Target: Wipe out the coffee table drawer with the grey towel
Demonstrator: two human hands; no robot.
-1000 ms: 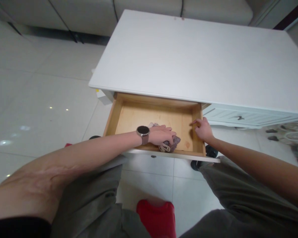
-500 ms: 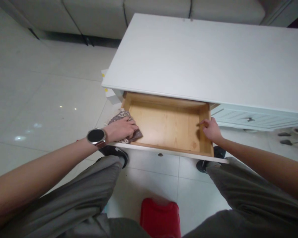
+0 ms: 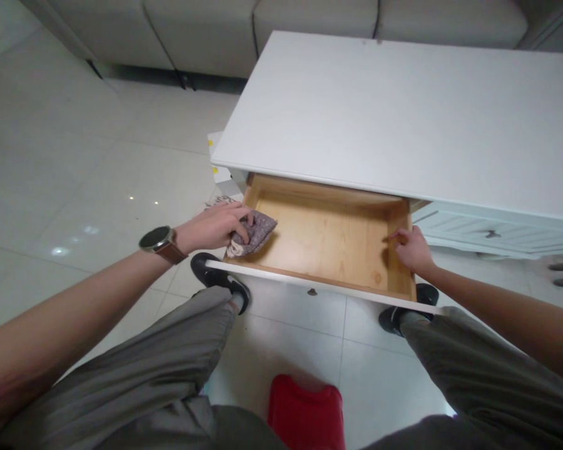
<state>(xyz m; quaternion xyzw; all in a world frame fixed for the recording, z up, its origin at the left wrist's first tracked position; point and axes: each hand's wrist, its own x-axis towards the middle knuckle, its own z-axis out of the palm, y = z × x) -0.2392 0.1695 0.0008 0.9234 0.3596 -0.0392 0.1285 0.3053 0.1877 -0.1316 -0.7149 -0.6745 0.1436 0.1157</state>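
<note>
My left hand (image 3: 218,226) is closed on a folded, patterned grey-brown cloth (image 3: 261,229) at the left side of a pulled-out wooden drawer (image 3: 326,247). One corner of the cloth sticks up inside, and part of it hangs outside beyond the left wall. My right hand (image 3: 411,251) grips the drawer's right side wall, fingers curled over its top edge. A white front panel with a small dark knob (image 3: 312,292) faces my body. Nothing else shows inside the drawer.
The drawer belongs to a low white table (image 3: 370,119) with a second, closed drawer (image 3: 492,228). A grey sofa (image 3: 309,25) stands behind it. On the tiled floor, a red plastic stool (image 3: 306,412) is between my legs, and a white box (image 3: 223,172) sits left of the table.
My left hand has shifted back and up along the drawer's left wall, lifting the cloth and bunching it. My right hand stays on the right wall. The view has shifted slightly.
</note>
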